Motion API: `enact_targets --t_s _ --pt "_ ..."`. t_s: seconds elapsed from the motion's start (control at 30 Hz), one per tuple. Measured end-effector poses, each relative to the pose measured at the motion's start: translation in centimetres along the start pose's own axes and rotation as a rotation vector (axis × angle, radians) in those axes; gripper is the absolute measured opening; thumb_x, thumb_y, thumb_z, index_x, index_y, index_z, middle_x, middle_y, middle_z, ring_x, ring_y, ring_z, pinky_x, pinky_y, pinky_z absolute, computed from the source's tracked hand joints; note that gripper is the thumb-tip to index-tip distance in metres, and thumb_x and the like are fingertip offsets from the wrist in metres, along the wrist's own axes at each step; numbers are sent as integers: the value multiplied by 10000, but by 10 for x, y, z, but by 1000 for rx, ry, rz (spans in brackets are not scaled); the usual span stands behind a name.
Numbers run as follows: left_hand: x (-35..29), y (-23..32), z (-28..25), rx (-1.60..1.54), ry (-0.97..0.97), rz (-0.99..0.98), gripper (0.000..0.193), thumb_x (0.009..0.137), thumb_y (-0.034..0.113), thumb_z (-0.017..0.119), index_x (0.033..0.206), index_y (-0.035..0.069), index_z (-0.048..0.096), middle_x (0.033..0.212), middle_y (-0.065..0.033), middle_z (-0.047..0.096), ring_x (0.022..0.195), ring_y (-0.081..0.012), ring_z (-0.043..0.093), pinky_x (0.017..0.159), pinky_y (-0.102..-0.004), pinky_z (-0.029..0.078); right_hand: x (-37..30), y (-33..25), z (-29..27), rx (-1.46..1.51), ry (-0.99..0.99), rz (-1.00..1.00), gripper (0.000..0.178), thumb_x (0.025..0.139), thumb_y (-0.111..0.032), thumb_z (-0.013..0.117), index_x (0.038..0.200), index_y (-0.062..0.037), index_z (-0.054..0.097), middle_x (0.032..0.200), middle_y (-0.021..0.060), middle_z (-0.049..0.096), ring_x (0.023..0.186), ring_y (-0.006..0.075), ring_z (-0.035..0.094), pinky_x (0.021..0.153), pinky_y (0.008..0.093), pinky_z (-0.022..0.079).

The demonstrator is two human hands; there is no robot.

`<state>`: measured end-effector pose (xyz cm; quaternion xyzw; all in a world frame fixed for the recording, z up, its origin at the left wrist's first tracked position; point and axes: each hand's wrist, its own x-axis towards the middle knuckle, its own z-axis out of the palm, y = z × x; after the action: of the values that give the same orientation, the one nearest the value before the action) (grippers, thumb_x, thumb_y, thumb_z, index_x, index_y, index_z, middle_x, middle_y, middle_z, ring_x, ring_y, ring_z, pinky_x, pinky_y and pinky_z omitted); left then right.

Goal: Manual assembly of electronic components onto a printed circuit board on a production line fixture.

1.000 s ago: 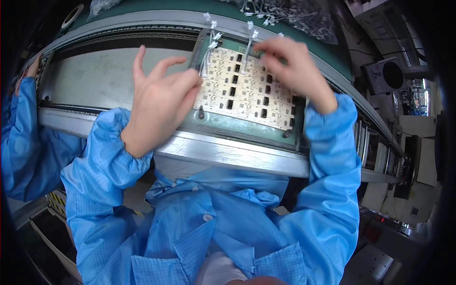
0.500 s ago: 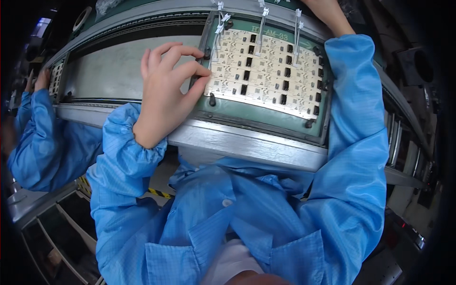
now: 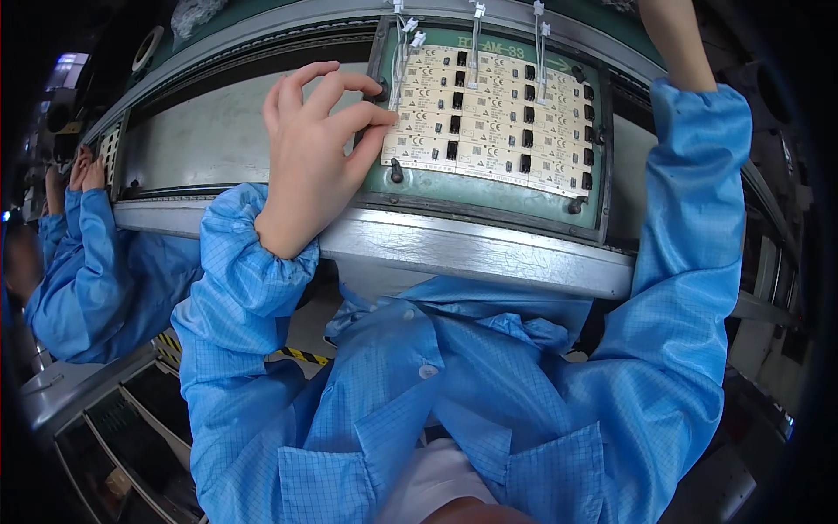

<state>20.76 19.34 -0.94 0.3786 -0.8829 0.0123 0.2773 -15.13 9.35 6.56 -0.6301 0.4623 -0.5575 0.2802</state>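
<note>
My left hand (image 3: 319,144) is at the left edge of a cream circuit board panel (image 3: 489,127). Its thumb and index finger are pinched together at the panel's border, beside the lower end of a thin wire lead (image 3: 397,83); what lies between the fingertips is hidden. The other fingers curl loosely above. Rows of black components mark the panel, which lies in a green fixture plate (image 3: 489,188). More white-plugged leads (image 3: 475,52) run up from the panel. Of my right arm, the bare wrist (image 3: 676,39) shows at the top right; the hand is beyond the upper edge.
The fixture sits on a conveyor line with a metal front rail (image 3: 471,253). To its left is a grey plate (image 3: 205,131). A co-worker in a blue sleeve (image 3: 83,236) handles another panel (image 3: 109,148) at far left. A clear plastic bag (image 3: 194,16) lies behind the line.
My right hand has moved up and right, out of view, leaving the wrist showing. My left hand keeps its pinch at the panel's left edge. The whole view has shifted slightly.
</note>
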Motion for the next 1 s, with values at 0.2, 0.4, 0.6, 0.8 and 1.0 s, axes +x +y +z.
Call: enact_targets --t_s 0.2,0.4,0.6,0.8,1.0 --pt "0 0 2 -16 -23 7 99 823 123 763 911 167 772 1129 53 673 1294 -305 487 1095 -525 303 -56 -15 -27 25 21 65 156 978 -89 674 1107 -7 643 895 48 690 816 122 661 767 244 525" --pt "4 1 3 -46 -25 -13 111 825 122 758 926 164 777 1161 43 672 1311 -309 481 1114 -541 289 -97 7 -73 -128 -133 36 259 1024 -135 626 1254 -28 677 994 57 717 961 138 686 913 278 517" --pt "9 13 -17 96 -144 137 118 836 166 747 942 131 784 1284 -2 655 1361 -349 465 1153 -603 286 -132 -15 -48 -14 -107 80 243 1024 -94 615 1250 -15 657 1155 112 739 1119 164 686 1042 289 485" --pt "155 -24 -1 187 -174 307 120 886 141 688 961 55 726 1062 -104 722 1031 -307 684 876 -417 539 -155 -39 6 -374 -116 34 191 1029 -56 587 1173 15 690 1173 116 749 1052 169 716 923 284 551" --pt "224 -68 69 -75 130 527 151 829 172 654 924 89 738 993 -155 700 925 -397 689 816 -503 533 -169 -26 31 -530 -101 -160 172 947 13 651 1111 25 701 1107 169 745 1082 267 734 854 324 603"
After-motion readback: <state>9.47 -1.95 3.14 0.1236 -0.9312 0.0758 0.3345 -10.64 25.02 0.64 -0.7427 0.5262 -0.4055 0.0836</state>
